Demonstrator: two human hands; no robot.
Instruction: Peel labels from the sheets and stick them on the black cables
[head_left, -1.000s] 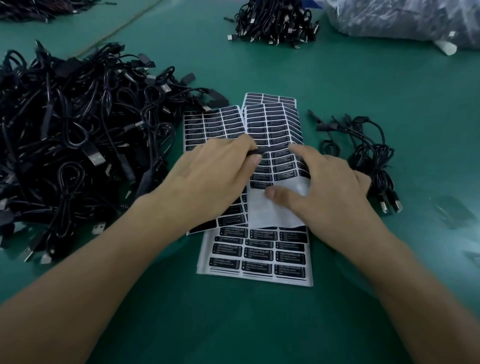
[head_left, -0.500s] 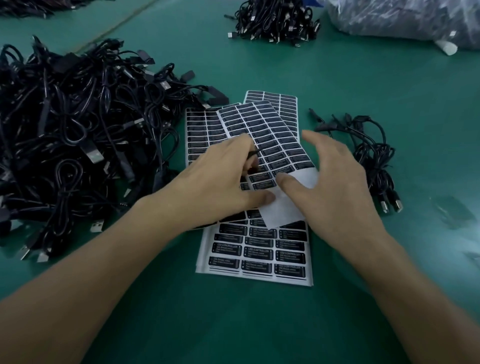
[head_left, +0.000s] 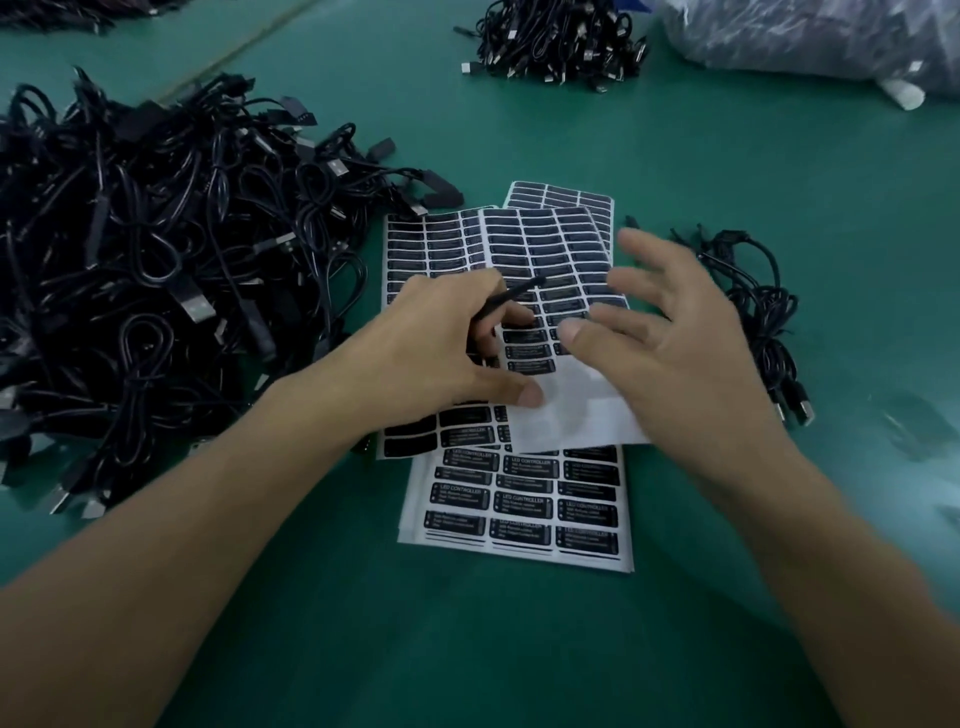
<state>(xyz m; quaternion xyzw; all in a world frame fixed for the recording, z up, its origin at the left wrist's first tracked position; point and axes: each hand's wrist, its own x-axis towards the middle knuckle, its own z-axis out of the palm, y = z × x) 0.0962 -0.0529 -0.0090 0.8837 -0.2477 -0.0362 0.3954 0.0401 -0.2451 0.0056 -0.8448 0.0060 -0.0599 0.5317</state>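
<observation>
Black stick (head_left: 511, 292) in left hand (head_left: 436, 353), indistinct; right hand (head_left: 675, 353) blurred.

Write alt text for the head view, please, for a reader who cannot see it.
A person's left hand grips a thin black tool over overlapping sheets of black labels on a green table, while the right hand hovers open above them. A large pile of black cables lies to the left and a small bunch to the right.
</observation>
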